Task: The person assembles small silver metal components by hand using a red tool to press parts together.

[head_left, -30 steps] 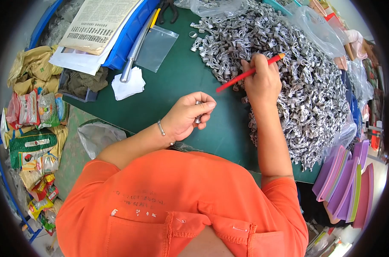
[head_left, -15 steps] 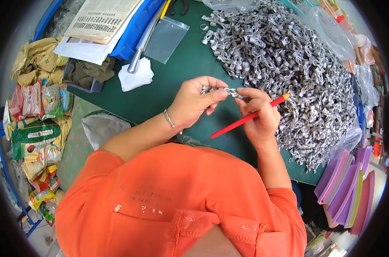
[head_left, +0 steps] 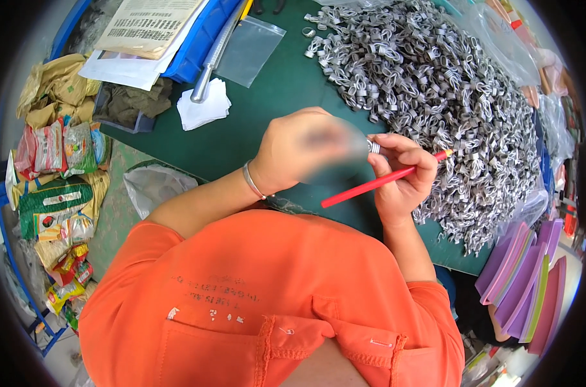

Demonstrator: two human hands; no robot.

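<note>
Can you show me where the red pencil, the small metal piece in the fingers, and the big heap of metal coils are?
red pencil (head_left: 377, 185), head view, middle of its shaft.
small metal piece (head_left: 373, 146), head view, its visible coiled end.
heap of metal coils (head_left: 448, 97), head view, centre of the pile.

Right hand (head_left: 399, 177) off the pile — now meeting left hand (head_left: 302, 151), small metal piece (head_left: 373, 146) pinched between them

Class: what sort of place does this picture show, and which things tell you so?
Probably a small workshop bench for hand assembly or sorting: a big heap of small metal coil parts on a green mat, clear plastic bags, and stacked purple trays nearby.
</note>
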